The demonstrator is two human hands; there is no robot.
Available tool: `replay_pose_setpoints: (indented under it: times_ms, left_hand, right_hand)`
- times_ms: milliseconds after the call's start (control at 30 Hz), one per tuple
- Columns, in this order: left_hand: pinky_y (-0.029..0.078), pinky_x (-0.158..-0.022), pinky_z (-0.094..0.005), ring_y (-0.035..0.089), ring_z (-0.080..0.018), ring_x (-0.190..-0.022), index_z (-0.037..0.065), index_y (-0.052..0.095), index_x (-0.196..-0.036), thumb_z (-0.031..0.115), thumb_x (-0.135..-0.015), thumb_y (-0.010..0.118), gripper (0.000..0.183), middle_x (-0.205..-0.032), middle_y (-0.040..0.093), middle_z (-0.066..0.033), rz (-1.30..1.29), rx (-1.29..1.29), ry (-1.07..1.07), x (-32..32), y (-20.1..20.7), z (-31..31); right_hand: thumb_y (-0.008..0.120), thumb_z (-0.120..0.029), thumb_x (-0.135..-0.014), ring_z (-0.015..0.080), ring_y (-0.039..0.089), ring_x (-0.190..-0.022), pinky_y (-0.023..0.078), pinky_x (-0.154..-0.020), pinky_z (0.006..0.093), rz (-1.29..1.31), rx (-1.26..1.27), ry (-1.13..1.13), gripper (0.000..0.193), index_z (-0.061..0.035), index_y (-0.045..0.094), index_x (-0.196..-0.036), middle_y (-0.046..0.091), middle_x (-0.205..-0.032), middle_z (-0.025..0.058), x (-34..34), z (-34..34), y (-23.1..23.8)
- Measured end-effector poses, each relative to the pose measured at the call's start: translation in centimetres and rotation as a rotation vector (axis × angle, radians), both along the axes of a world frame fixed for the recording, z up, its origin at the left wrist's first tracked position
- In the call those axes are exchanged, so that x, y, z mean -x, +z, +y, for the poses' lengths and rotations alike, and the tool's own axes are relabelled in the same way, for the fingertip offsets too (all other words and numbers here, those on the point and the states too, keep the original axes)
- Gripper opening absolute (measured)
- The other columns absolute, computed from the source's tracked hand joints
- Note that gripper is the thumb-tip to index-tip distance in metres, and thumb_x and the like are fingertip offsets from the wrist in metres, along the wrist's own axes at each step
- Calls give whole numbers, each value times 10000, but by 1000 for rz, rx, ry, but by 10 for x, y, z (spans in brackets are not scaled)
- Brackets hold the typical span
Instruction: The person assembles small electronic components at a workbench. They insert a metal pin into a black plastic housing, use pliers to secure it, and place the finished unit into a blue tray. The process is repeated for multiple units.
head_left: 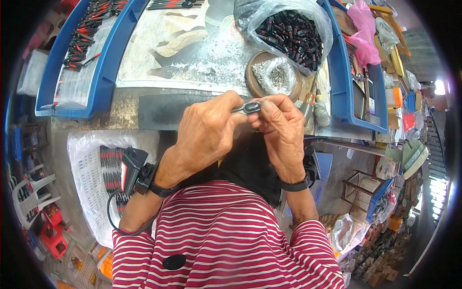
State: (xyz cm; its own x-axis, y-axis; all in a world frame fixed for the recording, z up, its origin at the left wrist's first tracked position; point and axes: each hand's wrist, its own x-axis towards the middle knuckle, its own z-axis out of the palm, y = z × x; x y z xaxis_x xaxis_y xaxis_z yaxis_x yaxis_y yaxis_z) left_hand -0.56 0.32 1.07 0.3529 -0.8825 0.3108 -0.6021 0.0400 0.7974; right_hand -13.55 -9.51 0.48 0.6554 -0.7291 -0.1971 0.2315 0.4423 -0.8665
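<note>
Both hands meet at the front edge of the workbench around a small grey-and-black piece [251,107] with a rounded oval end; its exact kind I cannot make out. My left hand [207,130] is closed, pinching the piece's narrower left part between thumb and fingers. At its right end, my right hand [284,127] grips it with thumb and forefinger, the other fingers curled. Just beyond them, a round brown dish [251,79] holds a plastic bag of small metal pins [277,79]. Behind it, a clear plastic bag [326,29] is full of black-and-red parts [291,38].
A blue bin [103,65] with black-and-red tools stands at left, another blue bin [340,82] at right. A dark strip [159,111] lies along the bench edge. Below left is a white basket [84,178] with rows of tools. A pink bag [364,36] sits at far right.
</note>
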Motion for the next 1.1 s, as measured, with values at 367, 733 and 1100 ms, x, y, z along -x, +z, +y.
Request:
replay_pose_setpoints:
  times_ms: [367, 733, 1100]
  left_hand:
    - [467, -566, -343, 623, -316, -654, -44, 559, -905, 1, -763, 617, 160, -743, 598, -198, -40, -64, -83, -3, -3, 14]
    - [471, -583, -354, 616, -329, -686, -37, 569, -928, 1, -741, 624, 199, -778, 600, -179, -69, -96, -181, -7, -2, 24]
    - [454, -538, -361, 605, -307, -640, 6, 553, -880, 67, -743, 652, 180, -712, 586, -140, -124, -72, -256, 1, -7, 33]
  right_hand:
    - [591, -136, -892, 75, 574, -640, 461, -586, 195, 173, 225, 153, 192, 26, 584, -996, 617, -726, 51, 10, 10, -3]
    - [643, -20, -797, 183, 610, -615, 462, -548, 272, 352, 951, 286, 183, 30, 613, -970, 630, -755, 111, 19, 5, 4]
    - [664, -13, -748, 302, 616, -628, 456, -530, 349, 347, 1196, 418, 154, 27, 590, -877, 600, -740, 147, 28, 9, 5]
